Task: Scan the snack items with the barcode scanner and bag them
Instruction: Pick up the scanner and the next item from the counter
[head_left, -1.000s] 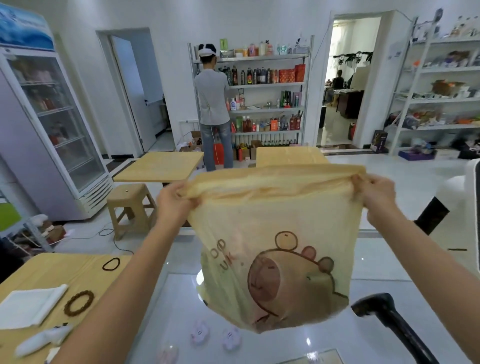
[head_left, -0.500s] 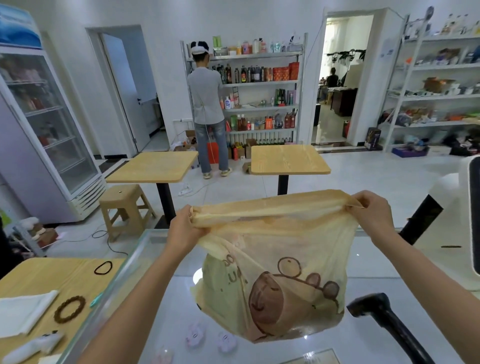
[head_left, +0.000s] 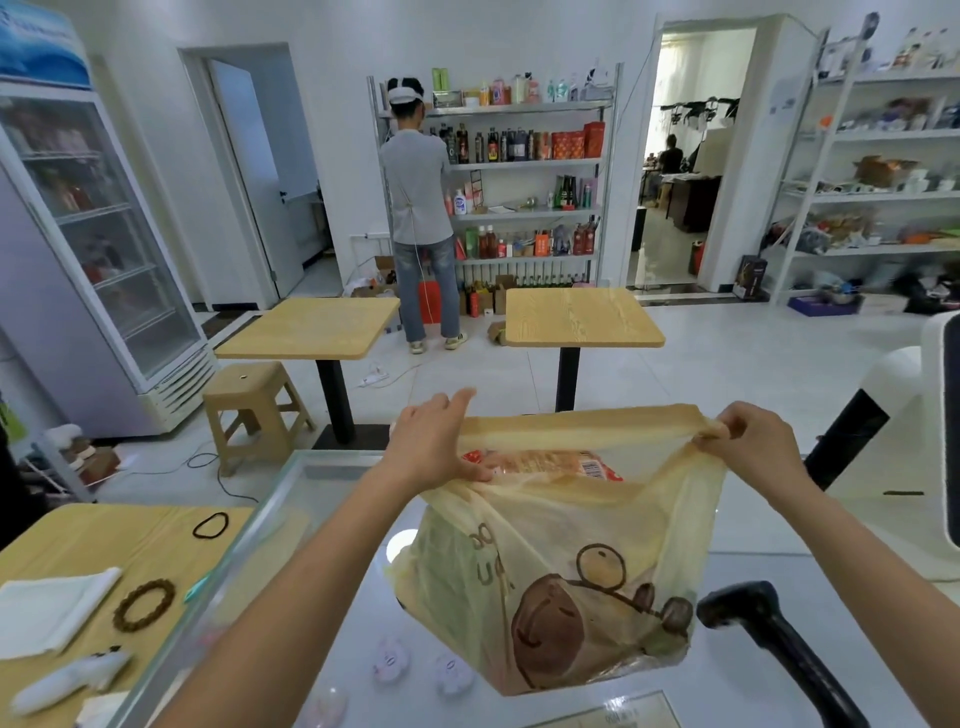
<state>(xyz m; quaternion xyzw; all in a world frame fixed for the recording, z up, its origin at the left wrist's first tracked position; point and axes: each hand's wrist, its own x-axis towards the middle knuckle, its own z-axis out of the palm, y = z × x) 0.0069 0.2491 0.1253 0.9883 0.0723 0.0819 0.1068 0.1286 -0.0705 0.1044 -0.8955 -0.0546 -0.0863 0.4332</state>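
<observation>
At the far left a wooden table is seen, carrying a folded white cloth, a bead bracelet and a black hair tie. Its right edge lies just beside the raised rim of the glass table. Over the glass the left forearm is stretched forward, and the left hand is set at the left end of the mouth of a yellow plastic bag. The near rim is caught under the thumb, while the fingers are extended almost straight toward the far rim. The mouth is spread wide, and a red-and-orange snack packet is visible inside near the top, a barcode showing at its right end. The bag's printed body hangs below the hands; whether its bottom touches the glass cannot be told. At the right end of the mouth the rim is bunched and pinched between the thumb and curled fingers of the right hand, with the forearm angled in from the lower right. The hands are held well apart at about the same height. The black barcode scanner is found just beside the bag's lower right corner, under the right forearm. Bare glass lies between the bag and the table's left rim. A white machine is partly seen at the right edge.
</observation>
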